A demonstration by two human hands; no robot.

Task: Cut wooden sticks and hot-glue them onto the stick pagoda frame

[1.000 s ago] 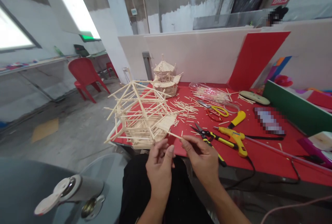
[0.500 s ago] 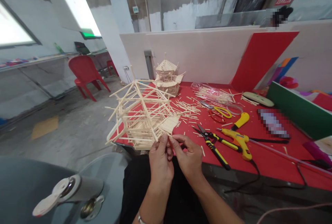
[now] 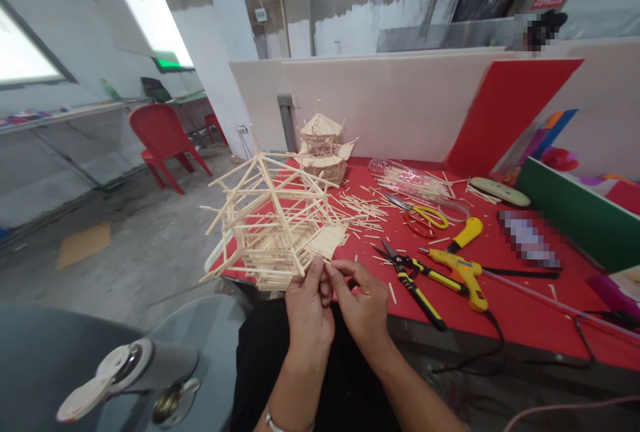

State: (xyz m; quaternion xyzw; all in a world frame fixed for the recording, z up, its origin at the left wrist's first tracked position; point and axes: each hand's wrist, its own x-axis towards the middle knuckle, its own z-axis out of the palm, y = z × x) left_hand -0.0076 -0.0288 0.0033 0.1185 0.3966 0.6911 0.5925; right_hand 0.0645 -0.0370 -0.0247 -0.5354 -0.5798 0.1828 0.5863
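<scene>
A pavilion-like frame of thin wooden sticks point(image 3: 273, 189) stands at the table's near left edge. One side carries a panel of sticks laid close together point(image 3: 327, 239). At its near corner my left hand point(image 3: 310, 309) is closed, thumb and fingers pinching a small wooden stick. My right hand point(image 3: 364, 299) is closed too, its fingertips meeting the left ones at the same stick point(image 3: 327, 261). Most of that stick is hidden by the fingers. The frame's lower corner beam ends right beside my left thumb.
Behind stands a smaller stick pagoda point(image 3: 321, 152). Cut sticks point(image 3: 365, 212) lie scattered on the red table point(image 3: 350, 289). To the right are scissors point(image 3: 417, 209), black-and-yellow cutters point(image 3: 413, 285) and a yellow glue gun point(image 3: 460, 272) with its cord. An open flask point(image 3: 160, 365) stands lower left.
The view has shifted very slightly. Both hands keep their pinch at the frame's near corner, with no other clear movement.
</scene>
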